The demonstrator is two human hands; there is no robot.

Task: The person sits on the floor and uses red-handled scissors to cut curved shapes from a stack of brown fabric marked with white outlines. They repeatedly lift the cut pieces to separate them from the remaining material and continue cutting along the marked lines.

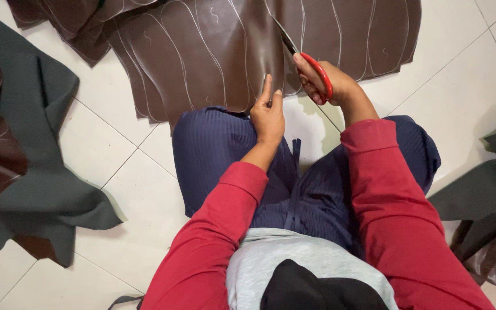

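The brown leather sheet [202, 51] lies flat on the white tile floor [110, 86] in the top middle of the frame, with its near edge up on the person's knee. Thin pale lines are drawn on it in long curvy shapes.

The left hand [268, 112] is in the middle of the frame. Its fingers [266, 90] are pinched together on the near edge of the sheet, with one finger pointing up along the leather.

The right hand [322, 80] is just to the right and a bit higher. Its fingers [308, 86] are closed tight around the red handles of the scissors [305, 57]. The dark blades point up and to the left and sit on the sheet, along one of the pale lines. You cannot tell how wide the blades are.

Both arms wear red sleeves [397, 212]. The legs are in dark blue ribbed trousers [219, 149].

A dark grey-green cloth [41, 172] with brown pieces lies at the left of the frame. More dark cloth [489, 195] lies at the right edge.
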